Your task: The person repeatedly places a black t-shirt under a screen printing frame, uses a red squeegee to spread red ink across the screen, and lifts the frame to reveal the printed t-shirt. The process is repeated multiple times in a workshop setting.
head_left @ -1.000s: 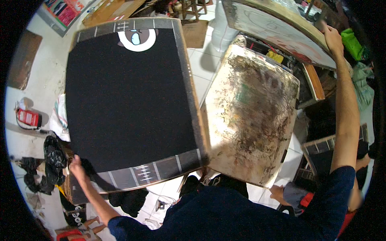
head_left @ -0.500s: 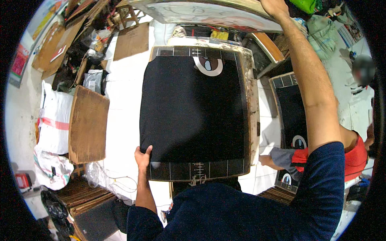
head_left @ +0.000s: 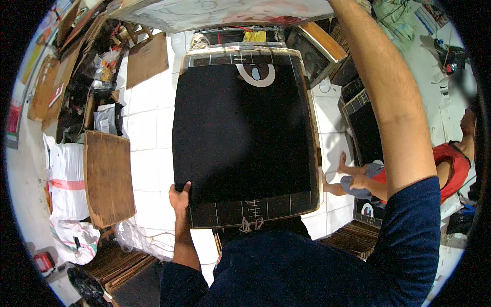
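Note:
My left hand (head_left: pixel 179 197) grips the left edge of a board (head_left: pixel 251 207) near its lower corner, thumb on top. Black fabric (head_left: pixel 235 133) covers most of the board, with a white ring and cartoon eye print (head_left: pixel 258 77) at its far end and dark margins marked with white lines. The board lies over a stained white platen, seen along its far and right rims. Above, a large framed screen (head_left: pixel 225 13) with faint drawings hangs raised. My right forearm reaches up past the screen's right end; the hand is cut off by the top edge.
A person in red (head_left: pixel 445 169) sits at right beside more black boards (head_left: pixel 365 133). At left lean a brown board (head_left: pixel 107 179), white sacks (head_left: pixel 64 166) and clutter. Stacked boards (head_left: pixel 107 271) stand lower left. Cardboard (head_left: pixel 146 59) lies on the tiled floor.
The fabric-covered board has moved right, from the left of the stained platen to over it, still in my left hand. The screen now appears higher in view, and my right hand has left the top edge.

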Tool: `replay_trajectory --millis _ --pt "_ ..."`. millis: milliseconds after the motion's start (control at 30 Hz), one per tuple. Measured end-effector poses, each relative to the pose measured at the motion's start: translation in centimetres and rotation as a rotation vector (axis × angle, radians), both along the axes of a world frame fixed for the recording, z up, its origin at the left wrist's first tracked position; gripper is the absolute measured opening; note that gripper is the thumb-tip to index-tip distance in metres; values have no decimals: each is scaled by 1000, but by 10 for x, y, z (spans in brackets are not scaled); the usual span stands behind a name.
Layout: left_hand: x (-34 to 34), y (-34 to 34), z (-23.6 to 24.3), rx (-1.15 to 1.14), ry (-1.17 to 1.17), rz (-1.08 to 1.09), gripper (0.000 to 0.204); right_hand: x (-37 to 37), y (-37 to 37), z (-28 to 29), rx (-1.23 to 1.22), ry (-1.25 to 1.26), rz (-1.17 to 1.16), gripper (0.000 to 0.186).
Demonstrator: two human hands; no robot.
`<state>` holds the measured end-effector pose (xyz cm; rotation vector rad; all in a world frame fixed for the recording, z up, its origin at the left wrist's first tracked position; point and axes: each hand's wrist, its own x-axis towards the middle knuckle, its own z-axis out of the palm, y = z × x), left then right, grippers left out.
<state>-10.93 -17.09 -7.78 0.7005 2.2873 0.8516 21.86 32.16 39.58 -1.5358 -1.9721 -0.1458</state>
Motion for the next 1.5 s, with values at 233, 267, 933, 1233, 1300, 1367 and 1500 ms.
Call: replay_trajectory --millis 233,267,933,1233,1300,1367,1500 --pt "-7 5 -18 -98 61 97 73 -1 5 6 -6 45 -18 65" --pt "-9 4 -26 -92 97 98 76 -3 2 7 -4 34 -8 65" --pt "114 180 132 479 -1186 723 87 60 -178 -354 -181 130 267 23" --pt "145 142 14 293 736 -579 87 77 83 -424 -10 -135 177 67" --pt "145 143 6 192 770 -690 93 66 118 -420 54 -233 212 65" --pt "142 144 1 153 783 -681 95 63 140 -408 -123 -397 252 60" --pt "142 141 -5 135 788 -666 92 69 157 -382 -588 -493 321 65"
